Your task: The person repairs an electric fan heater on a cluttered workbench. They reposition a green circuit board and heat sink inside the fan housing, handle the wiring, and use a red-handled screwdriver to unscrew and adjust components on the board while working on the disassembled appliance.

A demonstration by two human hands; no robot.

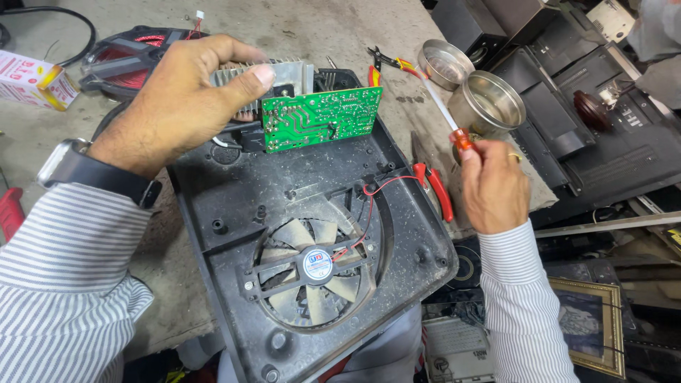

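The green circuit board with its finned heat sink looks stiff yet fragile, best held by its edges. It stands tilted at the far edge of the black housing, pinched by the left hand. The right hand, at the housing's right edge, grips a screwdriver.
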